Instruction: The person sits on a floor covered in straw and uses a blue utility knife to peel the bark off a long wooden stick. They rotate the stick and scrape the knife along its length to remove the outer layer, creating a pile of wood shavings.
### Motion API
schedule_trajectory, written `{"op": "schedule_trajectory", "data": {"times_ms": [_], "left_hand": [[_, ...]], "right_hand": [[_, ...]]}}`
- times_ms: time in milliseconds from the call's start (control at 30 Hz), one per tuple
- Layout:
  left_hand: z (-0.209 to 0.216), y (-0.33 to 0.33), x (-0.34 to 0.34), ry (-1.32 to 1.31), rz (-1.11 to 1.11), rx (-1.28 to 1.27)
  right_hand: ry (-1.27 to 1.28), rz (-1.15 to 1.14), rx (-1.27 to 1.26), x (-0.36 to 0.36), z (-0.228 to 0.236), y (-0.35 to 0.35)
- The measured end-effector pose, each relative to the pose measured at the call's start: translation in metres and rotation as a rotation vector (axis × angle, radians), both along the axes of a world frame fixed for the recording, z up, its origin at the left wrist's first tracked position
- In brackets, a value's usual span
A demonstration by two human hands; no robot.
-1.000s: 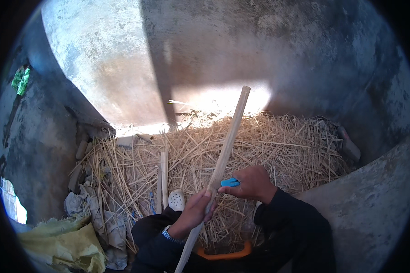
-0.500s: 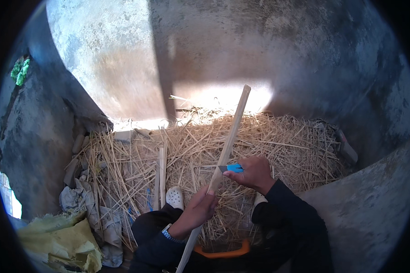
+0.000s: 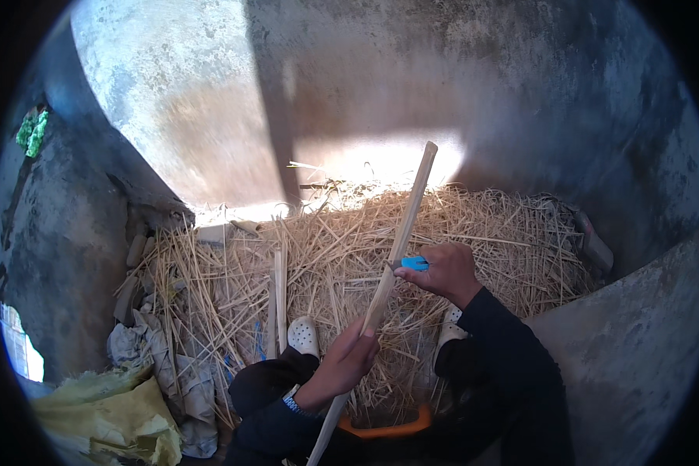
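Observation:
A long, pale split-bamboo or wooden strip (image 3: 413,208) slants from the lower middle up to the right, across my front. My left hand (image 3: 348,359) is wrapped round its lower half, a wristwatch with a metal band (image 3: 292,399) on that wrist. My right hand (image 3: 447,270) grips a blue-handled utility knife (image 3: 414,263). The knife's short dark blade meets the strip above my left hand, at the strip's right edge. Fingers of the right hand cover most of the handle.
Straw-like shavings (image 3: 489,241) cover the ground below a concrete wall (image 3: 380,78). Two upright strips (image 3: 279,295) stand by my left shoe (image 3: 303,336). A yellow sack (image 3: 109,415) and grey cloth (image 3: 198,396) lie at lower left. An orange curved rim (image 3: 392,429) shows between my legs.
The knife in my right hand has moved up along the strip and slightly right. The strip, still in my left hand, has shifted a little to the right.

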State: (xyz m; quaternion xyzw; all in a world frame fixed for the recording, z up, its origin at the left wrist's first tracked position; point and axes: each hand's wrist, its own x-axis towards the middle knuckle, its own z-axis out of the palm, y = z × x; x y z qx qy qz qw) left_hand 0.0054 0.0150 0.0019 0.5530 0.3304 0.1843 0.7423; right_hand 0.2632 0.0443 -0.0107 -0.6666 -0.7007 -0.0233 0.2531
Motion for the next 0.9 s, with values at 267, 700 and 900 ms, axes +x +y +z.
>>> {"op": "schedule_trajectory", "data": {"times_ms": [267, 700, 900], "left_hand": [[0.004, -0.005, -0.004, 0.064, -0.022, 0.006], [0.001, -0.014, -0.002, 0.008, -0.065, 0.001], [0.002, -0.042, -0.002, 0.056, -0.22, 0.056]], "right_hand": [[-0.062, -0.006, 0.04, -0.003, -0.004, -0.004], [-0.116, -0.144, 0.024, 0.036, -0.012, 0.01], [0.09, -0.613, -0.013, 0.124, -0.017, 0.019]]}}
